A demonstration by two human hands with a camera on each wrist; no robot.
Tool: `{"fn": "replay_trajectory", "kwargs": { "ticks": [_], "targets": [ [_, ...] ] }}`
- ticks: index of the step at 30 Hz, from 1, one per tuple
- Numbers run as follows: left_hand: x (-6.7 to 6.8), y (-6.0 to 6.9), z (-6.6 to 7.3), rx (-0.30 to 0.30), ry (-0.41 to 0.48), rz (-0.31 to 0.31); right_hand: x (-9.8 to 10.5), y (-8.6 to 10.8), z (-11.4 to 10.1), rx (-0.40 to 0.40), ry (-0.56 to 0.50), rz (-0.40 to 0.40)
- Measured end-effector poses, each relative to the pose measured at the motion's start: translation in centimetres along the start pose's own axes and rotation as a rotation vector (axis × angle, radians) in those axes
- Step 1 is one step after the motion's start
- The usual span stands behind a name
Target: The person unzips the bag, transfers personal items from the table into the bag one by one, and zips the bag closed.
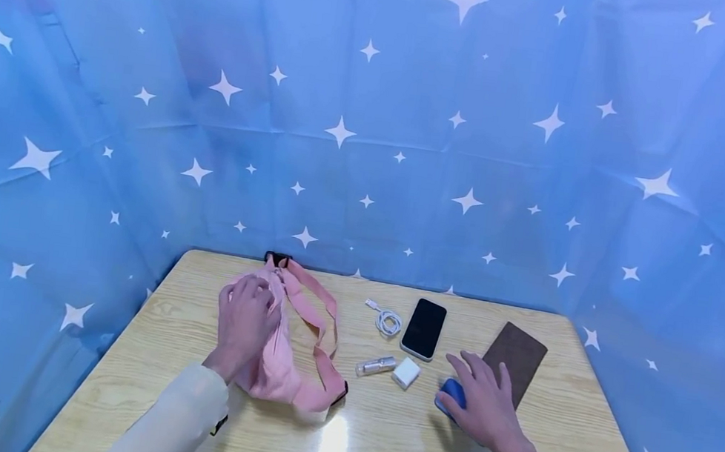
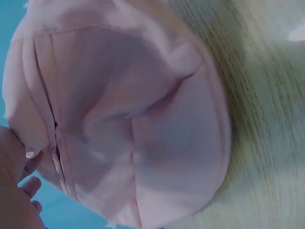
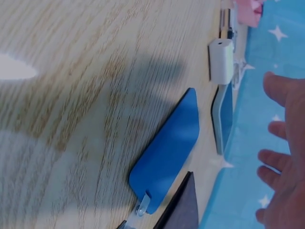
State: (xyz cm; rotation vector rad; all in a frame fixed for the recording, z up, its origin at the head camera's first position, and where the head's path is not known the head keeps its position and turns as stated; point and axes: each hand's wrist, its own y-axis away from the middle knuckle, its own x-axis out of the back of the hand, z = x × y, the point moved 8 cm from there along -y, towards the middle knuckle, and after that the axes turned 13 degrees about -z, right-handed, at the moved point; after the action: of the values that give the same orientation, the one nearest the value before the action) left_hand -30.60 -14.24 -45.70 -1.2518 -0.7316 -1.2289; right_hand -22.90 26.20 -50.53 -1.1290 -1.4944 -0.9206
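Observation:
On the left of the table lies a pink waist bag (image 1: pixel 276 365) with a strap and dark buckles. My left hand (image 1: pixel 247 321) is on its upper part; in the left wrist view, the fingers and thumb pinch the fabric beside the zip of the bag (image 2: pixel 176 152). Over on the right, my right hand (image 1: pixel 486 408) hovers with spread fingers above a small blue item (image 1: pixel 452 396). The right wrist view shows this blue, flat, case-like item (image 3: pixel 169 148) with a metal clasp on one end, and the right hand (image 3: pixel 290 162) holding nothing.
A brown notebook-like thing (image 1: pixel 515 359) lies beyond the right hand. Between the hands are a black-screened phone (image 1: pixel 424 328), a coiled white cable (image 1: pixel 388 323), a white charger block (image 1: pixel 406 373) and a small clear-and-silver tube (image 1: pixel 376 365). Blue star-patterned cloth (image 1: pixel 369 167) surrounds the table.

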Motion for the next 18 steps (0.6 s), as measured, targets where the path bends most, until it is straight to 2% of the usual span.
{"fn": "replay_trajectory", "kwargs": {
  "ticks": [4, 10, 18],
  "targets": [
    [0.6, 1.1, 1.3, -0.069, -0.051, -0.002, -0.1, -0.1, -0.1, -0.002, 0.003, -0.003],
    [0.5, 3.2, 3.1, -0.2, -0.084, 0.017, 0.0, -0.3, -0.4, 0.009, 0.0, -0.012],
    [-0.1, 6.3, 6.2, -0.399, -0.144, 0.133, -0.2, -0.6, -0.9, 0.036, -0.009, 0.002]
  ]
}}
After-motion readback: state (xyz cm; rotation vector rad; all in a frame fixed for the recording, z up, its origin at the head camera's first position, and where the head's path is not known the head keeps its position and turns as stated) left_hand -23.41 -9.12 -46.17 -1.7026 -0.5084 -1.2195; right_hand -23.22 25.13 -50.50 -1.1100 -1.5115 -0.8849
